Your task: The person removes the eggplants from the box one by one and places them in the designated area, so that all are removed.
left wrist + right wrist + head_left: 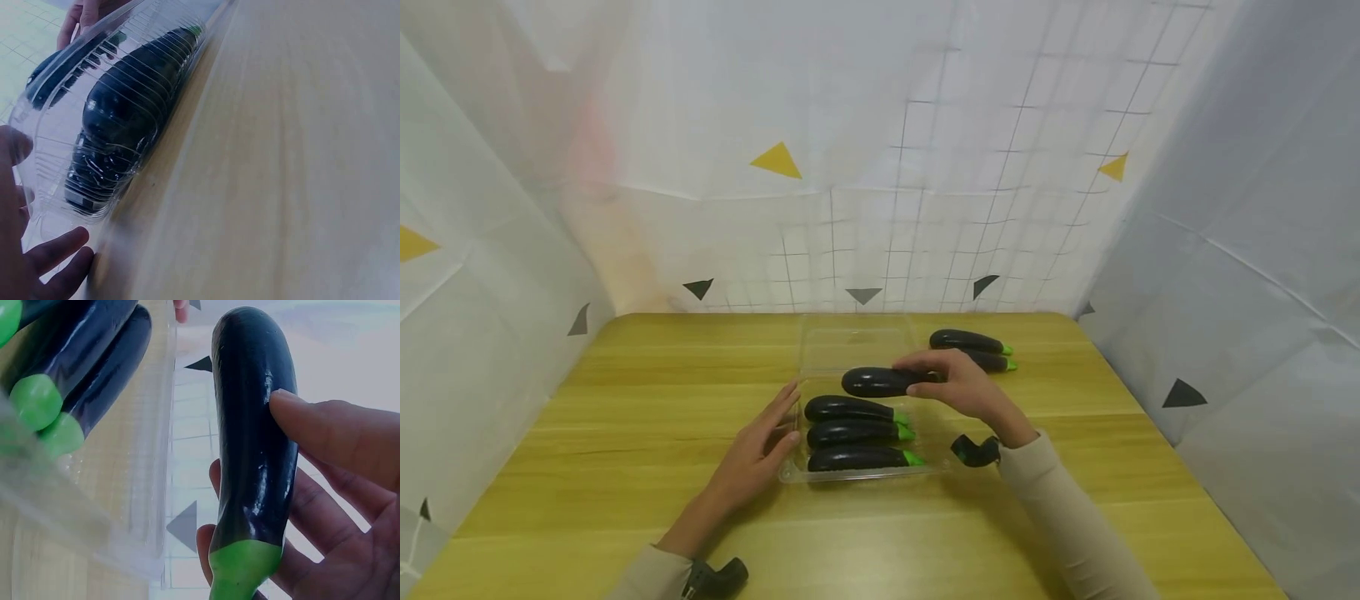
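Head cam: sits high, looks fwd and down over my table (pixel 625 400), mid-range, both my forearms in frame. Left wrist cam: very low, close, looks along the tray's (pixel 44 156) outer wall from beside my left hand (pixel 37 262). Right wrist cam: close-up, looks up past my right hand (pixel 337 506) at the held eggplant (pixel 256 444). All three views share tray w/ eggplants; head and right wrist also share the held one.

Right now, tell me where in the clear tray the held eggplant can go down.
Free: the far strip of the clear tray, between the back wall and the three eggplants lying side by side; the held eggplant in the right hand hovers over it. Crowded: the near half, with the left hand against the left rim.
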`<state>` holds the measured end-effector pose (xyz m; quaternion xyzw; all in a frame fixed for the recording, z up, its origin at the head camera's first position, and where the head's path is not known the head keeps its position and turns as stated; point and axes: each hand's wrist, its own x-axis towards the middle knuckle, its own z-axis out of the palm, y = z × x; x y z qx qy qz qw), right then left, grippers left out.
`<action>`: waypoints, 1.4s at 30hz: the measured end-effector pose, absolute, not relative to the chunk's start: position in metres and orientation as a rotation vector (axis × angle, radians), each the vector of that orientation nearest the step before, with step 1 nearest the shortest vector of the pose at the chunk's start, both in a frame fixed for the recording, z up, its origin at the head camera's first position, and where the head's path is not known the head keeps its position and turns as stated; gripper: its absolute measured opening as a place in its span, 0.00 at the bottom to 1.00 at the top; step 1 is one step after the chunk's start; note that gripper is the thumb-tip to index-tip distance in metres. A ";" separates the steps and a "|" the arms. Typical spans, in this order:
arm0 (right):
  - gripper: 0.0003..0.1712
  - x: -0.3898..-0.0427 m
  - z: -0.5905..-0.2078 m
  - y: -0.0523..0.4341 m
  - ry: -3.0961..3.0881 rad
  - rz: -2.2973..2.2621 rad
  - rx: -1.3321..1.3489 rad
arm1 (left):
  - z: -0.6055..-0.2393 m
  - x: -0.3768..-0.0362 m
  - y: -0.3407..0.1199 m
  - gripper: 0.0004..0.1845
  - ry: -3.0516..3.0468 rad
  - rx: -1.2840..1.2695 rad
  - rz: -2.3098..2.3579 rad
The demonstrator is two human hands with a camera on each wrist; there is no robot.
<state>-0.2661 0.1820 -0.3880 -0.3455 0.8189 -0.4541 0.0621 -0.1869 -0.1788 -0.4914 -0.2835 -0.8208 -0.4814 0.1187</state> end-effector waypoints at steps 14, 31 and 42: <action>0.21 -0.265 -0.389 0.198 2.544 -1.356 -1.035 | -0.489 -0.185 -0.176 0.34 -2.343 -0.841 -1.441; 0.22 -0.273 -0.380 0.225 2.598 -1.420 -0.895 | -0.490 -0.187 -0.178 0.34 -2.396 -0.832 -1.388; 0.24 -0.277 -0.381 0.238 2.606 -1.442 -0.734 | -0.489 -0.186 -0.178 0.34 -2.410 -0.812 -1.390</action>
